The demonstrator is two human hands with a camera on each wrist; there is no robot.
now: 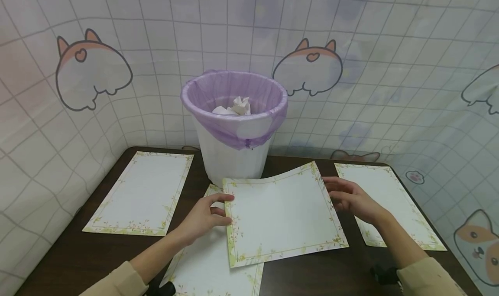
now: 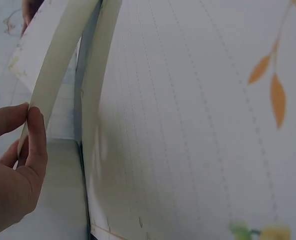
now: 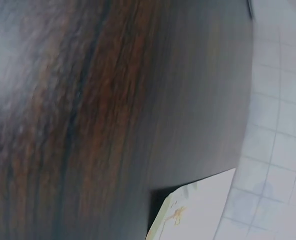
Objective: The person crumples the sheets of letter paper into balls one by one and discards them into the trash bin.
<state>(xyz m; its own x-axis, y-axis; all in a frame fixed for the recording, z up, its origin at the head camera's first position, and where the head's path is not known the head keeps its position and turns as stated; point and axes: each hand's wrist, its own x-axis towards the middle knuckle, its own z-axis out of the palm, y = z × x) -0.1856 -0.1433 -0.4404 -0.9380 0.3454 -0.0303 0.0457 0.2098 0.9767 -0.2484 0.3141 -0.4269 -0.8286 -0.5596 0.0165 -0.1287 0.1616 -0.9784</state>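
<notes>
My left hand [image 1: 206, 216] pinches the left edge of a white paper sheet [image 1: 284, 213] with a green-and-yellow leafy border. In the left wrist view, the thumb and fingers [image 2: 36, 135] grip the edge of the paper, which is seen nearly side-on. The sheet is raised and tilted, its far right corner lifted. Close by its right edge is my right hand [image 1: 352, 198], fingers loosely bent, with the fingertips right at the edge and partly hidden by it. Under the raised sheet, a second bordered sheet [image 1: 214, 261] lies on the dark wooden table [image 1: 312, 274].
A white bin [image 1: 234, 157] with a purple liner [image 1: 253, 133] stands at the back, holding crumpled paper [image 1: 241, 106]. Bordered sheets lie at the left [image 1: 142, 194] and at the right [image 1: 393, 205]. A patterned grid curtain [image 1: 163, 49] surrounds the table behind and at both sides.
</notes>
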